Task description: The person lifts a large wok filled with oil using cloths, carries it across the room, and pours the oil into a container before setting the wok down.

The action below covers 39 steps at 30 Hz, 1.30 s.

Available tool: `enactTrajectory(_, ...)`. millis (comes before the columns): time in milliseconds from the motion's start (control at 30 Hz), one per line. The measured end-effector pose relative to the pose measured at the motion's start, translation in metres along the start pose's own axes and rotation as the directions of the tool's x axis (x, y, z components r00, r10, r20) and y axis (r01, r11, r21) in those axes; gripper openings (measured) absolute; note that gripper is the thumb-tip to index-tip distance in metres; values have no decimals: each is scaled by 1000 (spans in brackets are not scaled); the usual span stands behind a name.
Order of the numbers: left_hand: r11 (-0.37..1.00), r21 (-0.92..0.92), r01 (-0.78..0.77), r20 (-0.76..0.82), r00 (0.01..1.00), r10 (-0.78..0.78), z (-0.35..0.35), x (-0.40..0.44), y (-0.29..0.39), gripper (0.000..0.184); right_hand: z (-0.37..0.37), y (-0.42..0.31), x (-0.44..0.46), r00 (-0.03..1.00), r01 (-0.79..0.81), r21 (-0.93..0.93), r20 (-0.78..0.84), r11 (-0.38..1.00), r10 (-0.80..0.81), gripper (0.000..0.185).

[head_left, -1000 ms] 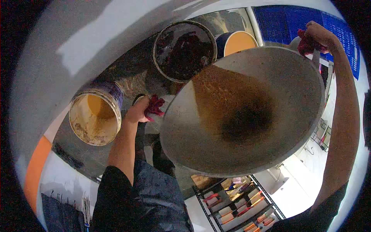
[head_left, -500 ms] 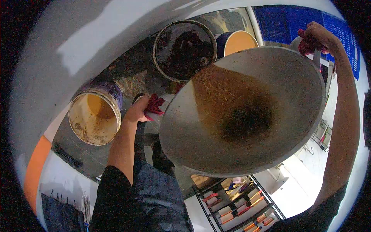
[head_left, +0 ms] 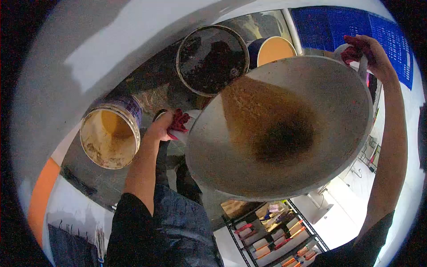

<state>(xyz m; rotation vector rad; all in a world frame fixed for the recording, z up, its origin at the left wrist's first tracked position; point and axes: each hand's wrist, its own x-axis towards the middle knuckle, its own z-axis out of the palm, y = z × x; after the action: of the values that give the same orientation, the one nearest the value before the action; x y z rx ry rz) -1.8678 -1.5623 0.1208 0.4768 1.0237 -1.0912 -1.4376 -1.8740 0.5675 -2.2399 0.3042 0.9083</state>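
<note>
A large grey wok (head_left: 213,164) is held up and tilted between my two hands, its inside facing me. A brown, wet-looking streak (head_left: 249,107) runs from the dark patch at its bottom to the upper-left rim. My left hand (head_left: 161,127) is closed on the left handle through a dark red cloth (head_left: 180,121). At the upper right, my right hand (head_left: 376,55) grips the other handle through a second red cloth (head_left: 351,52). Beside the wok's upper-left rim stands a round bucket (head_left: 213,60) with dark contents; the wok's edge overlaps it in view.
A stained white bucket (head_left: 109,140) lies or leans at the left, mouth toward me. Behind the wok are an orange-lined bucket (head_left: 275,51) and blue perforated crates (head_left: 351,24). A black rack (head_left: 275,231) with orange-handled tools stands below, near a white sink (head_left: 322,209).
My right hand has come down slightly and to the left. The wok's right side has shifted a little with it. My left hand has barely moved.
</note>
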Motion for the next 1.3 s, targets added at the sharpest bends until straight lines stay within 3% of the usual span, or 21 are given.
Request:
enactTrajectory(67, 1000, 9, -19, 132, 991, 18, -3, 5, -1, 41, 6, 2, -13, 998, 24, -8, 62, 1000, -24, 38)
enactTrajectory(167, 1000, 16, 4, 74, 997, -6, 11, -5, -1, 39, -8, 12, -17, 997, 2, 76, 75, 997, -8, 36)
enactTrajectory(233, 1000, -3, 13, 107, 994, -12, 30, -20, -2, 37, -7, 8, -23, 997, 7, -69, 81, 998, -2, 35)
enactTrajectory(300, 1000, -1, 12, 97, 995, -12, 53, -41, -3, 35, -5, 6, -30, 999, -19, -83, 37, 996, 22, 36)
enactTrajectory(367, 1000, 25, 10, 48, 999, -11, 71, -56, -7, 33, -4, 9, -35, 996, -75, 35, -55, 997, 76, 37)
enactTrajectory(467, 999, -37, -27, 110, 993, 31, 70, -44, -24, 31, -11, 23, -37, 994, -99, 5, -41, 995, 99, 38)
enactTrajectory(567, 994, -104, -14, 193, 981, 34, 61, -21, -46, 31, -5, 40, -47, 978, -99, 0, -186, 995, 97, 40)
enactTrajectory(600, 992, -125, -5, 231, 972, 34, 57, -15, -55, 30, -5, 43, -56, 979, -132, -73, -168, 989, 119, 25)
enactTrajectory(700, 986, -32, -162, 216, 962, 165, 69, -36, -83, 29, -23, 82, -81, 986, -95, 89, -126, 991, 106, 19)
enactTrajectory(733, 995, -100, -18, 174, 984, 36, 63, -24, -95, 29, -16, 87, -88, 980, -158, -3, -122, 987, 157, 18)
enactTrajectory(800, 996, -87, -15, 141, 990, 27, 59, -23, -116, 29, -25, 122, -100, 970, -164, -46, -187, 985, 152, 17)
enactTrajectory(833, 997, -74, -12, 127, 992, 21, 62, -29, -120, 29, -23, 134, -103, 961, -195, 79, -182, 978, 206, 16)
enactTrajectory(867, 996, -42, -80, 137, 987, 85, 65, -34, -123, 30, -22, 147, -104, 960, -190, 56, -199, 980, 197, 17)
enactTrajectory(967, 994, -86, 60, 98, 994, -51, 60, -19, -125, 32, 3, 153, -106, 960, -191, 82, -194, 978, 203, 25)
enactTrajectory(1067, 992, -97, 80, 147, 987, -65, 44, 18, -128, 33, 6, 174, -95, 954, -210, 144, -185, 967, 235, 27)
enactTrajectory(1233, 983, 18, 182, -34, 983, -182, 35, 17, -107, 34, 6, 192, -65, 963, -231, 130, -108, 964, 245, 35)
enactTrajectory(1300, 983, 90, 158, -60, 986, -153, 39, 12, -102, 34, -14, 209, -48, 940, -257, 101, -205, 961, 273, 33)
